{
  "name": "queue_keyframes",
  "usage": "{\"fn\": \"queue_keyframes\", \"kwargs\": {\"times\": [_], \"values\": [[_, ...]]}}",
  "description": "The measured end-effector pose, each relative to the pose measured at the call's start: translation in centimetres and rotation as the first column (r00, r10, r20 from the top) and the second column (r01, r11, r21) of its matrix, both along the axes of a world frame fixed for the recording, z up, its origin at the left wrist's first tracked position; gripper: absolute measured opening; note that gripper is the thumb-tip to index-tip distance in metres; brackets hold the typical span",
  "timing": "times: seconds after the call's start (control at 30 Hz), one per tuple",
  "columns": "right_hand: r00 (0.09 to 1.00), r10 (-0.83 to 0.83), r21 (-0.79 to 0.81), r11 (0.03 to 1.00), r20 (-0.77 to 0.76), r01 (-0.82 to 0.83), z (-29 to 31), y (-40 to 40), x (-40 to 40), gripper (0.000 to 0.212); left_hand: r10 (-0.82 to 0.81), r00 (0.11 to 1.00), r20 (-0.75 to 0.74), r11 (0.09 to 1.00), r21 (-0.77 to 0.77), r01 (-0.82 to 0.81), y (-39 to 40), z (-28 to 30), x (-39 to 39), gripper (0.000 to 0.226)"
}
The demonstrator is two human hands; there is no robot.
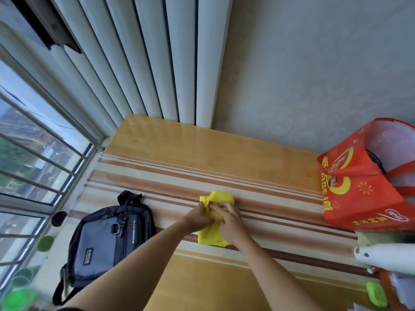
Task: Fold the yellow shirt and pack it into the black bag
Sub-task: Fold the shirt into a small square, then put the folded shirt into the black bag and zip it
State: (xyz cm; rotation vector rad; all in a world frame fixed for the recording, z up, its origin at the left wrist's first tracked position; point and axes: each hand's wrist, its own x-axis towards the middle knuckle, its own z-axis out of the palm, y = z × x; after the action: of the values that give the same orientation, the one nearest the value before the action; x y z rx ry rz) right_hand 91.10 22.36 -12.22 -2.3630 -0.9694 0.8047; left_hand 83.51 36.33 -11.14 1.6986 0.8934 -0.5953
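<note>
The shirt (215,217), already a small bundle, lies under both hands on the striped cloth (269,198). The left hand (198,217) and right hand (231,223) seem to pinch its folds. Best press creases flat before lifting. The bag (105,245), left of the fingers, looks zipped; contents unseen.

The folded yellow cloth shirt (215,218) lies near the middle of the striped wooden counter (224,158), with both hands on top of it: the left hand (198,217) on its left part, the right hand (231,223) on its right. Left of the shirt, apart from it, the black and grey fabric shoulder bag (107,241) lies flat by the barred window (33,153). At the counter's right end stands a red printed tote bag (359,194), against the wall (314,63).
</note>
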Motion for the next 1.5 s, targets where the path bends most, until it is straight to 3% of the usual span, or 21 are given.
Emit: {"fn": "queue_keyframes", "kwargs": {"times": [0.1,0.17,0.23,0.37,0.5,0.53,0.6,0.67,0.73,0.8,0.83,0.87,0.93,1.0,1.1,1.23,1.3,1.4,1.5], "values": [[0.994,-0.109,0.065,0.992,0.003,0.108,0.5,0.2,1.5,0.049,-0.168,0.976,-0.141,0.948,0.248,0.199,-0.5,-0.3,0.4,0.078],[0.978,-0.191,0.063,0.980,0.083,0.186,0.4,-0.1,1.9,0.036,-0.154,0.961,-0.231,0.932,0.288,0.219,-0.7,0.3,0.7,0.094],[0.985,-0.165,-0.011,0.986,0.054,0.166,0.1,-0.3,1.5,0.039,-0.041,0.969,-0.245,0.964,0.245,0.102,-0.7,0.5,1.0,0.090],[0.998,-0.049,-0.165,0.985,0.032,0.054,0.0,-0.1,1.3,0.049,0.130,0.969,-0.208,0.991,0.051,-0.122,-0.9,0.0,0.7,0.056],[0.997,-0.069,-0.155,0.986,-0.026,0.065,0.8,-0.3,2.3,0.046,0.264,0.956,-0.128,0.957,-0.087,-0.276,-1.0,0.0,0.1,0.064],[0.996,-0.088,-0.142,0.986,0.005,0.088,1.2,-0.4,2.5,0.044,0.272,0.958,-0.088,0.956,-0.089,-0.280,-1.1,0.2,-0.1,0.065],[0.975,-0.054,-0.122,0.989,0.216,0.082,2.1,-0.9,2.3,0.051,0.274,0.961,-0.020,0.958,-0.078,-0.275,-1.5,0.8,-0.3,0.067],[0.891,0.064,-0.082,0.996,0.450,-0.030,3.3,-1.5,2.1,0.072,0.149,0.988,0.031,0.984,0.098,-0.152,-1.8,1.4,-0.2,0.065],[0.827,0.209,-0.045,0.975,0.522,-0.218,4.7,-1.7,2.1,0.091,-0.130,0.991,0.010,0.920,0.375,0.117,-1.9,2.4,-0.1,0.067],[0.795,0.402,-0.077,0.907,0.454,-0.414,5.5,-1.4,2.4,0.102,-0.431,0.896,-0.107,0.744,0.520,0.420,-2.0,3.8,0.0,0.070],[0.794,0.481,-0.112,0.872,0.373,-0.476,5.7,-1.2,2.4,0.103,-0.523,0.838,-0.154,0.680,0.517,0.520,-2.1,4.7,0.0,0.069],[0.815,0.522,-0.139,0.853,0.252,-0.503,5.9,-1.1,2.4,0.101,-0.568,0.804,-0.177,0.658,0.489,0.572,-2.2,5.4,-0.1,0.068],[0.888,0.456,-0.150,0.875,-0.066,-0.460,6.0,-1.4,2.2,0.090,-0.563,0.805,-0.186,0.698,0.414,0.584,-2.6,6.1,-1.0,0.064],[0.918,0.321,-0.173,0.915,-0.231,-0.363,5.5,-2.1,1.7,0.078,-0.467,0.870,-0.157,0.764,0.423,0.487,-2.8,6.0,-2.7,0.057],[0.922,0.144,-0.196,0.954,-0.358,-0.225,3.9,-3.2,0.8,0.063,-0.208,0.976,-0.059,0.824,0.528,0.208,-2.4,4.6,-5.8,0.056],[0.776,-0.146,-0.122,0.988,-0.614,0.090,1.5,-3.7,-0.5,0.045,0.162,0.969,-0.184,0.580,0.813,0.058,-1.0,3.0,-10.4,0.066],[0.673,-0.223,-0.070,0.967,-0.705,0.247,1.2,-3.3,-1.3,0.035,0.347,0.896,-0.277,0.576,0.817,0.029,-0.4,2.4,-12.8,0.069],[0.551,-0.295,-0.067,0.916,-0.781,0.396,0.4,-2.2,-2.5,0.034,0.401,0.851,-0.339,0.669,0.743,-0.019,-0.1,1.3,-15.5,0.059],[0.563,-0.360,-0.139,0.907,-0.743,0.397,-1.1,-0.8,-3.5,0.034,0.365,0.911,-0.190,0.668,0.735,-0.114,0.1,1.4,-17.2,0.028]]}}
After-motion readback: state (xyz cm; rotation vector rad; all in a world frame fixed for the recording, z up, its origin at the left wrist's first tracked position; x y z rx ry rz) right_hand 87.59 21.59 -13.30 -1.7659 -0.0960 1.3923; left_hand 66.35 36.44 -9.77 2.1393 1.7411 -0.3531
